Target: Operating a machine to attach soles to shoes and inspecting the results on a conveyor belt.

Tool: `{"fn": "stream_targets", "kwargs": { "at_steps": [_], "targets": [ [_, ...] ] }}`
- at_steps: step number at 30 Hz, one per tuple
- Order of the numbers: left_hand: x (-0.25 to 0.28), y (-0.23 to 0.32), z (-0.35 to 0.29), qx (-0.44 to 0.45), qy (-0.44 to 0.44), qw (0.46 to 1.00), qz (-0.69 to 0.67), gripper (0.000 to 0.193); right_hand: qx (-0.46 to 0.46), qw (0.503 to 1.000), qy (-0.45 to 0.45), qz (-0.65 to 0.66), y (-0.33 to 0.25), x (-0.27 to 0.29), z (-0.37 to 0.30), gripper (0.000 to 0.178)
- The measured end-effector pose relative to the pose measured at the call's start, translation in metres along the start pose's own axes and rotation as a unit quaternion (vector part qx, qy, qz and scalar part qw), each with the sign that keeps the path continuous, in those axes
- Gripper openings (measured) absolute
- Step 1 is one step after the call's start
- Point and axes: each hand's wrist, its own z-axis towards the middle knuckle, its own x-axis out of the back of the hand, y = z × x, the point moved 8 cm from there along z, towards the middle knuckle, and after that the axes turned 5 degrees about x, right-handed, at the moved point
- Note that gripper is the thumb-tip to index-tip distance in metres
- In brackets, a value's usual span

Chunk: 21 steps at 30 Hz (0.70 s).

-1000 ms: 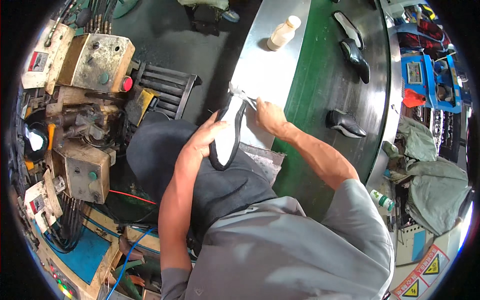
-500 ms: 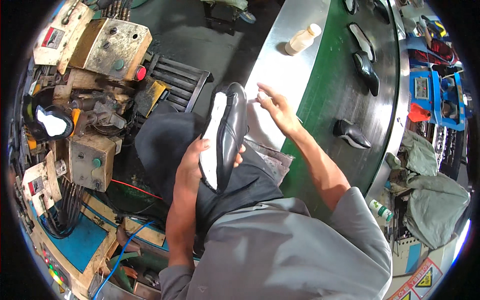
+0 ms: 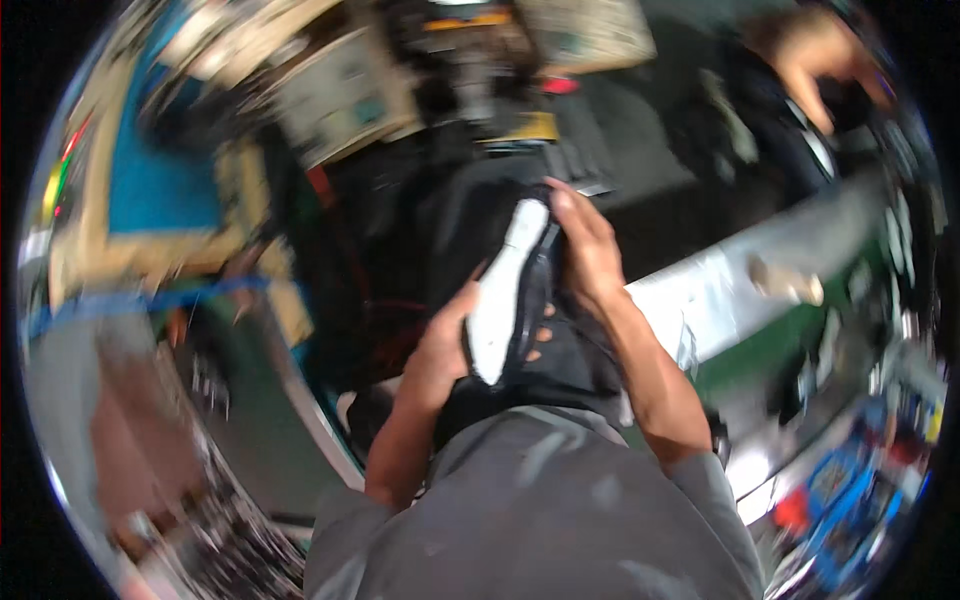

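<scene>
Over the person's lap (image 3: 585, 352), a black shoe (image 3: 536, 290) lay aslant, its white sole (image 3: 502, 300) facing upward. The left hand (image 3: 448, 335) gripped its near part, thumb at the left edge, fingers curled underneath with tips showing on the right. The right hand (image 3: 590, 248) touched the far end; blur hid whether its fingers pinched. Farther right, a pale bottle (image 3: 785, 281) rested on a metal bench (image 3: 690, 308).

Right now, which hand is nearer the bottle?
Right. The right hand is at the shoe's far end, on the side toward the bottle; the left hand grips the shoe's nearer end from the opposite side, farther away.
</scene>
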Motion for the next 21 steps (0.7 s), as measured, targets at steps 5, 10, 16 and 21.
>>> {"fn": "stream_targets", "kwargs": {
  "at_steps": [5,10,16,21],
  "targets": [
    [0.089,0.053,-0.128,-0.242,0.158,0.957,0.014,0.087,-0.029,0.99,-0.118,-0.071,0.032,-0.023,-0.001,0.042],
    [0.224,0.104,-0.382,-0.341,0.649,0.64,0.229,0.091,-0.082,0.985,-0.063,-0.139,0.049,0.043,0.011,0.038],
    [0.36,0.155,-0.565,-0.152,0.841,0.121,0.504,0.114,-0.08,0.977,0.019,-0.195,0.026,0.108,0.021,0.038],
    [0.437,0.191,-0.624,0.037,0.83,0.088,0.55,0.116,-0.105,0.958,0.002,-0.268,0.004,0.111,0.02,0.037]
  ]
}}
